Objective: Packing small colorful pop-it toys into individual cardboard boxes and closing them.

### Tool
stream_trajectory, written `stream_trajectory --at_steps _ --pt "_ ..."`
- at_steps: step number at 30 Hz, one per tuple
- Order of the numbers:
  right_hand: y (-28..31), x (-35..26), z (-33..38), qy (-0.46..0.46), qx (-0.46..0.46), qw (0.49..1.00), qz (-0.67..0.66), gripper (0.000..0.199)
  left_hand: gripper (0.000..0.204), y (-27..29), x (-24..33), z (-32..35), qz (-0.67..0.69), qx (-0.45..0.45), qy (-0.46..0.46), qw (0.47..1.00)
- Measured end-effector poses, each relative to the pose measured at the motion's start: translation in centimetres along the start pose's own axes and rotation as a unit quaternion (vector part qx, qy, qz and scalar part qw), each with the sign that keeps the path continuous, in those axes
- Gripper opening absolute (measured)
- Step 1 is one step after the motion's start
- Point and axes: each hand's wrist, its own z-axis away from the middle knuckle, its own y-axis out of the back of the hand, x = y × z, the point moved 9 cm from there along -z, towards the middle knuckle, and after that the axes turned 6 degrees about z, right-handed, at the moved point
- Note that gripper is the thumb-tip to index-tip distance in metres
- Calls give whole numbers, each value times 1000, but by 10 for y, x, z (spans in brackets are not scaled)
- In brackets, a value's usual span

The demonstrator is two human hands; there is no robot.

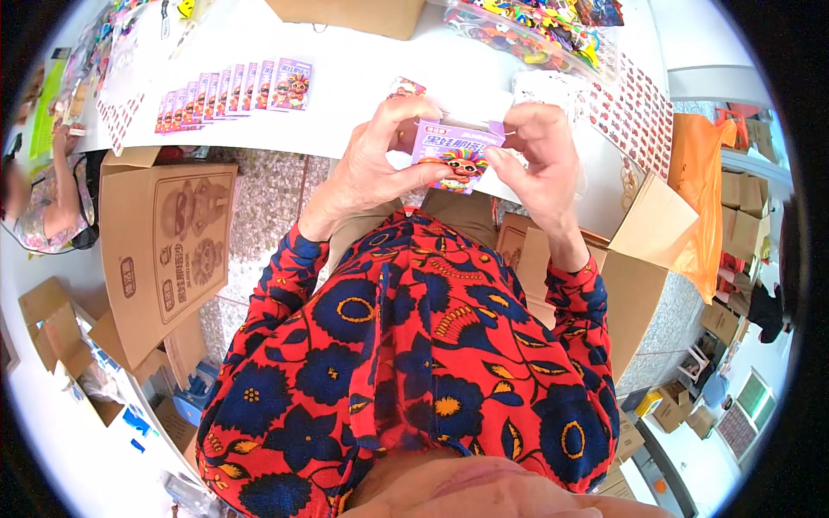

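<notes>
A small purple cardboard box (451, 154) with a colourful-haired cartoon figure is held upright above the table's near edge, its top flaps raised. My left hand (367, 160) is closed on its left side, thumb across the front. On the opposite side my right hand (550, 164) grips it, thumb on the front and fingers at the top flap. Just beyond my left fingers shows a small printed piece (406, 86), mostly hidden. To the far left, a row of matching purple boxes (235, 93) lies overlapped on the white table (363, 65).
Sheets of red-brown stickers (637, 112) and a clear bag of colourful small toys (531, 39) lie at the far right. Open cartons (168, 237) stand left and right of my lap. An orange plastic bag (698, 194) hangs at right. Another person (56, 198) sits far left.
</notes>
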Motion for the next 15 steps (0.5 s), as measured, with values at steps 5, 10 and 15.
stream_trajectory --at_steps 5,10,15 --pt "-6 4 -10 -55 -66 995 -45 43 59 -2 1 0 7 -4 10 1000" --pt "-8 -5 -11 12 -102 995 -11 39 63 -1 0 4 35 47 -5 998" --pt "-12 -16 -8 104 -106 984 95 31 64 2 7 4 34 70 29 997"
